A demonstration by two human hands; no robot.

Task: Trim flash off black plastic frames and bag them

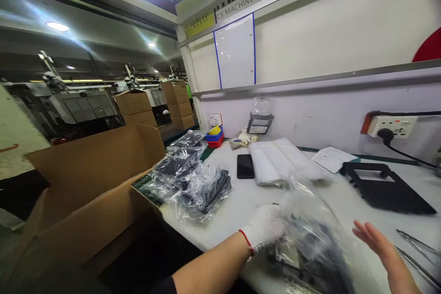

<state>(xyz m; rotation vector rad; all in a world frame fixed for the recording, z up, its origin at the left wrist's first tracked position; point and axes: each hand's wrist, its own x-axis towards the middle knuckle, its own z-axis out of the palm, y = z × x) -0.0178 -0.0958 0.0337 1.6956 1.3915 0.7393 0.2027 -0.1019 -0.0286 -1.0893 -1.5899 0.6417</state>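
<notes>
Gripping crinkly clear bag (310,234), gloved left hand (263,229), bare right hand (379,241) flat, open

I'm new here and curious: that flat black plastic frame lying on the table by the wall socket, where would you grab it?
Probably the black frame's raised handle-like bar at its far end, reached from above. The frame lies flat on the table, leaving its edges little to pinch.
</notes>
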